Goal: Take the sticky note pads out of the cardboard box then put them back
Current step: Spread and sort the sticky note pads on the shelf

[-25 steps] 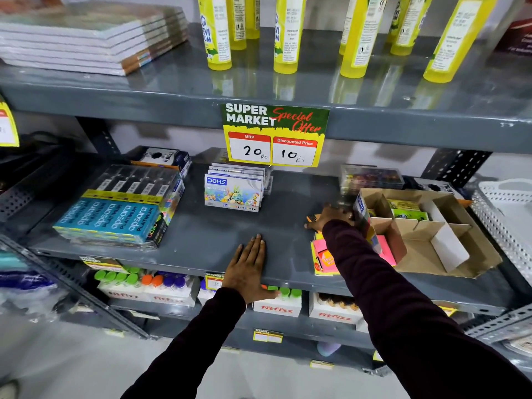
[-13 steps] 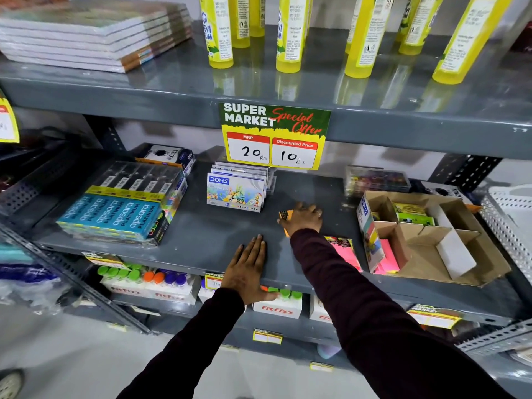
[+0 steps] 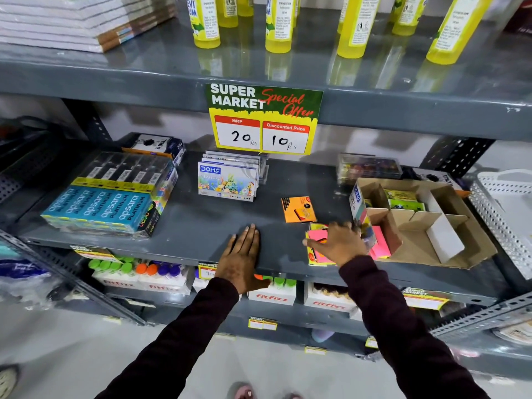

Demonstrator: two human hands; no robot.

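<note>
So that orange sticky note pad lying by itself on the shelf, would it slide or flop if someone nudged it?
The orange sticky note pad lies flat on the smooth grey shelf, so it would probably slide, not tip. It looks small and thin, likely light. Its glossy wrap may be slightly slippery.

1. Single head-worn view, standing close before the grey shelf (image 3: 201,231), looking forward and down.
2. Wide angle: price sign (image 3: 263,119) upper centre, sleeves entering from the bottom edge.
</note>
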